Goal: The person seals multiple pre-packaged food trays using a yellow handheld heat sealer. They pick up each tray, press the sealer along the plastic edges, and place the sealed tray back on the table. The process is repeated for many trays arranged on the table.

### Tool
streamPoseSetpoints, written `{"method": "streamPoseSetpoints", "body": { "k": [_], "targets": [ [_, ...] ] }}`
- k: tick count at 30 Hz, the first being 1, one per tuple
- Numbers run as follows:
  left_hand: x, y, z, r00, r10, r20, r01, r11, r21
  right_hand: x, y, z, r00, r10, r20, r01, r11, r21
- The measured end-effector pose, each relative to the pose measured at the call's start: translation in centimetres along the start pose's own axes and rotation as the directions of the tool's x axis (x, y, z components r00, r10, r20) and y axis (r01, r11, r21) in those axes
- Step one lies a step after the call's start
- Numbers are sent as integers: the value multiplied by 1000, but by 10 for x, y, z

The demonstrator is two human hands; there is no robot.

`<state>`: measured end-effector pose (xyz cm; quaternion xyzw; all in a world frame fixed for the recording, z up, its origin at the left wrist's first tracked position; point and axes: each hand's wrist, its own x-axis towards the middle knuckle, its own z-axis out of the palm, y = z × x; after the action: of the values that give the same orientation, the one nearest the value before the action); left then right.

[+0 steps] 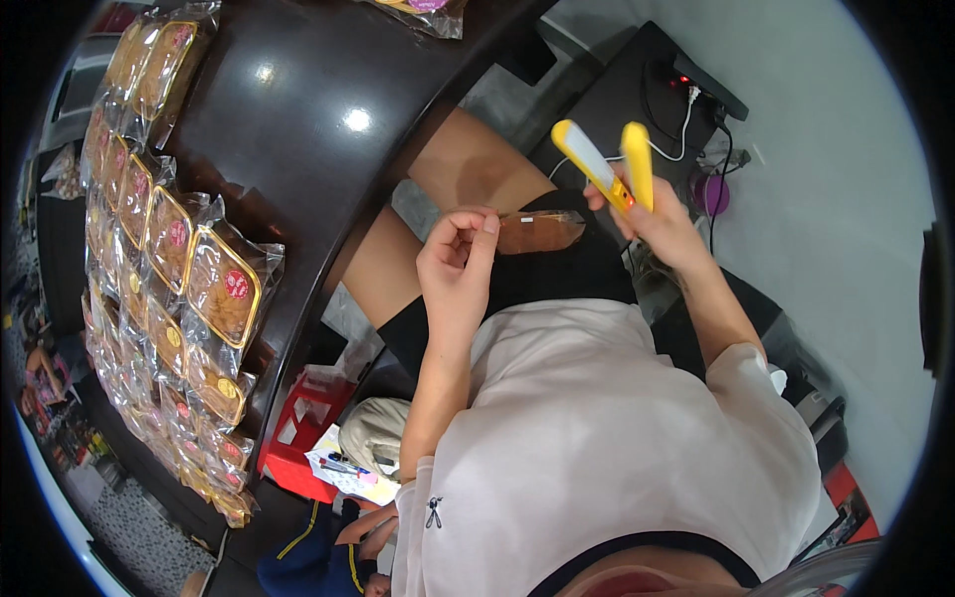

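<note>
My left hand [460, 257] pinches one end of a clear bag with a brown loaf cake [540, 234] in it. The bagged cake lies sideways above my lap, a small white label on its upper edge. In my right hand [662, 221] is a yellow hair straightener [638, 164], its two arms spread in a V. A pale plate shows along one arm, and an orange light glows near the hinge. The straightener stands up and to the right of the cake, apart from it. My right fingers wrap its hinge end.
A dark glossy table [328, 90] curves along the left, bearing rows of bagged loaf cakes [224, 289] with round stickers. Near the wall, a power strip [711, 85] and cables sit on a black surface. A red plastic stool [303, 423] and another person [313, 552] are at lower left.
</note>
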<state>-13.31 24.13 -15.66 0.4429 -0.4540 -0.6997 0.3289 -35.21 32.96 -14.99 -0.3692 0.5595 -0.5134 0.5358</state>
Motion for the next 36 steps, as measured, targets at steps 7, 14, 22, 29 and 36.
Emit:
{"method": "streamPoseSetpoints", "body": {
  "k": [7,14,22,29,36],
  "targets": [
    [2,-3,0,1000,12,-3,-12,1000,19,-10,-36,-10,966,-235,104,232,622,-748],
    [1,2,2,999,-8,33,9,1000,-30,-6,-51,14,957,-214,196,260,335,-906],
    [6,-2,-4,997,24,75,-24,1000,3,3,-49,9,948,-218,230,295,341,-893],
    [16,0,2,997,12,77,-15,999,40,5,-40,4,967,-168,192,254,546,-798],
    [17,3,5,994,-10,113,6,999,35,6,-47,-2,974,-112,199,226,587,-777]
  ]
}}
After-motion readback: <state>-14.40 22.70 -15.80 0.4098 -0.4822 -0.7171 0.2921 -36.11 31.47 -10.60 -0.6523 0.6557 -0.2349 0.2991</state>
